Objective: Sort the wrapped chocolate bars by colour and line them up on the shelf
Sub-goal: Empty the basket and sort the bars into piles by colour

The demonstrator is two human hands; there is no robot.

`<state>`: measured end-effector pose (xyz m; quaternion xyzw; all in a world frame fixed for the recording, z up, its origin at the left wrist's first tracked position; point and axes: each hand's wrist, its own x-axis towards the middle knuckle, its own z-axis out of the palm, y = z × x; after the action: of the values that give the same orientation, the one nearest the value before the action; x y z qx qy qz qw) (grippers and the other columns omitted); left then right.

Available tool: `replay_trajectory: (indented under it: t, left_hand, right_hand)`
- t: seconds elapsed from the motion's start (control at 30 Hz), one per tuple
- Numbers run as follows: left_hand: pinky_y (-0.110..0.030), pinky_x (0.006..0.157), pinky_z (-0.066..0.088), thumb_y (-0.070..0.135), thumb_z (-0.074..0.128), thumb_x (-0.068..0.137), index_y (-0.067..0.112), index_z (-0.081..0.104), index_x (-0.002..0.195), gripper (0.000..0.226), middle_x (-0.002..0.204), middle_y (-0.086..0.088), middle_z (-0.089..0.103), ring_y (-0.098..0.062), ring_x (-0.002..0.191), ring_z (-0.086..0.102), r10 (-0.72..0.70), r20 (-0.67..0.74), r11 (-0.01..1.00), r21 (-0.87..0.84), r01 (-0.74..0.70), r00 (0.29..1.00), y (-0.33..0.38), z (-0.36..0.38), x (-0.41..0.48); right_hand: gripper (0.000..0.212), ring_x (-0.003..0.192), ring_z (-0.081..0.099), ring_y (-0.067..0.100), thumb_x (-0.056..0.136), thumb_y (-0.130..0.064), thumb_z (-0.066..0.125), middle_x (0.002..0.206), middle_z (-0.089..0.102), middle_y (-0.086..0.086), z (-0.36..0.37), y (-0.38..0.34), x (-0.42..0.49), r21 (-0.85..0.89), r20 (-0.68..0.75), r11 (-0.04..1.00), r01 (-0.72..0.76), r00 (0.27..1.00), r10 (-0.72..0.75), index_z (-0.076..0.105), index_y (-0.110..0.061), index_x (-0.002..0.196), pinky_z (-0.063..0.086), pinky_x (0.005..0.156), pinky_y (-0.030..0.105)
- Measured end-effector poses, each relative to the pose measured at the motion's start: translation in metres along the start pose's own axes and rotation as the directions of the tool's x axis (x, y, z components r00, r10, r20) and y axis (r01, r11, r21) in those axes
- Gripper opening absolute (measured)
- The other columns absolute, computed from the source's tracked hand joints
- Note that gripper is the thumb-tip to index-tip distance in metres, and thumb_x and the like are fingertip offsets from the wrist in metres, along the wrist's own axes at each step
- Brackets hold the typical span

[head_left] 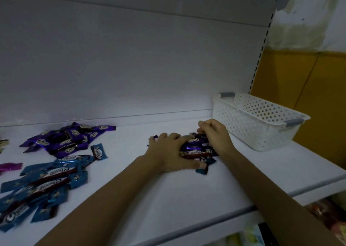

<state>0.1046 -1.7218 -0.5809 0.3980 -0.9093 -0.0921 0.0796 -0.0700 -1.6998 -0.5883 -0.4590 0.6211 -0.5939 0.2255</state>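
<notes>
Bare forearms [112,199] cross the shelf [187,195]; left grip [168,152] lies released, flat on mixed bars [196,149]; right grip [215,135] is curled, and I cannot tell whether it grasps anything.

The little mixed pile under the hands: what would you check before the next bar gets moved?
1. Mixed pile sorted: not ok, purple and blue wrappers lie together.
2. Left hand steadying the pile: ok, it rests flat on it.
3. Right hand holding a single bar: cannot tell, its curled fingers hide the grip.
4. Purple group and blue group in separate heaps: ok, though close together.
5. Groups lined up: not ok, both are loose heaps.
6. Basket emptied: cannot tell.
</notes>
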Motion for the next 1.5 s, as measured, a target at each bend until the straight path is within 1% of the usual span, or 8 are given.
replay_trajectory:
  t: [0.13,0.3,0.47,0.77,0.93,1.03,1.17,1.5]
  left_hand:
    - [-0.036,0.086,0.044,0.068,0.051,0.081,0.036,0.047,0.131,0.060,0.116,-0.001,0.056,-0.023,0.105,0.054,0.076,-0.155,0.995,0.078,-0.064,0.985,0.008,-0.006,0.006]
    - [-0.031,0.062,0.036,0.058,0.039,0.095,0.026,0.045,0.130,0.048,0.108,-0.005,0.058,-0.025,0.085,0.058,0.236,-0.169,0.875,0.466,-0.133,0.957,0.015,-0.021,0.013]
    - [-0.033,0.058,0.033,0.044,0.039,0.100,0.024,0.040,0.133,0.039,0.110,-0.006,0.058,-0.020,0.070,0.041,0.238,-0.105,0.801,0.583,-0.134,0.965,0.007,-0.041,0.021]
    - [-0.029,0.058,0.044,0.047,0.041,0.098,0.017,0.057,0.103,0.035,0.082,-0.004,0.065,-0.018,0.066,0.058,0.031,-0.344,0.995,-0.077,-0.062,0.939,-0.023,-0.054,0.006]
    - [-0.017,0.051,0.040,0.051,0.043,0.096,0.015,0.060,0.084,0.041,0.070,-0.001,0.063,-0.013,0.058,0.055,-0.266,-0.365,0.801,-0.599,-0.006,0.892,-0.031,-0.050,-0.014]
    - [-0.025,0.058,0.045,0.052,0.044,0.095,0.009,0.062,0.093,0.047,0.078,-0.008,0.066,-0.016,0.063,0.060,-0.369,-0.304,0.622,-0.783,-0.010,0.878,-0.039,-0.054,-0.030]
    - [-0.016,0.051,0.042,0.051,0.043,0.096,0.015,0.061,0.087,0.041,0.070,-0.002,0.062,-0.004,0.055,0.057,-0.442,-0.329,0.582,-0.813,-0.012,0.835,-0.053,-0.059,-0.054]
    - [-0.011,0.040,0.031,0.051,0.045,0.095,0.023,0.055,0.069,0.040,0.045,0.011,0.051,0.001,0.042,0.047,-0.604,-0.505,0.657,-0.754,0.027,0.616,-0.140,-0.091,-0.174]
  right_hand:
    - [0.032,0.079,0.064,0.018,0.094,-0.035,0.053,0.083,0.067,0.003,-0.001,0.001,0.002,-0.112,-0.074,0.993,0.036,0.996,-0.045,0.063,-0.005,0.087,0.048,0.068,0.024]
    - [0.033,0.075,0.061,0.009,0.098,-0.036,0.045,0.082,0.063,-0.006,0.000,0.003,0.001,-0.173,-0.082,0.981,0.085,0.992,-0.100,0.064,-0.010,0.089,0.048,0.065,0.023]
    - [0.038,0.075,0.061,0.010,0.099,-0.040,0.039,0.079,0.062,-0.011,-0.001,0.005,0.001,-0.251,-0.066,0.960,0.128,0.987,-0.148,0.062,-0.013,0.085,0.048,0.069,0.028]
    - [0.038,0.071,0.059,0.014,0.097,-0.043,0.043,0.076,0.062,0.000,0.000,0.005,-0.002,-0.391,0.008,0.888,0.243,0.965,-0.260,0.056,-0.013,0.077,0.047,0.063,0.031]
    - [0.027,0.082,0.052,0.012,0.096,-0.034,0.050,0.080,0.058,-0.010,0.001,-0.013,-0.009,-0.548,0.052,0.703,0.454,0.857,-0.513,0.064,-0.016,0.081,0.031,0.080,0.030]
    - [0.031,0.080,0.058,0.013,0.096,-0.038,0.049,0.080,0.064,-0.008,0.015,-0.043,-0.021,-0.440,0.125,0.755,0.486,0.866,-0.484,0.065,-0.015,0.083,0.040,0.076,0.030]
    - [0.032,0.061,0.061,-0.002,0.088,-0.051,0.054,0.077,0.068,-0.006,0.066,-0.093,-0.052,-0.083,0.299,0.963,0.257,0.928,-0.222,0.060,-0.019,0.089,0.043,0.053,0.008]
    - [0.011,0.056,0.061,0.006,0.089,-0.019,0.065,0.068,0.065,-0.002,0.208,-0.163,-0.115,0.130,0.614,0.991,-0.023,0.787,-0.062,0.059,-0.014,0.081,0.046,0.052,0.017]
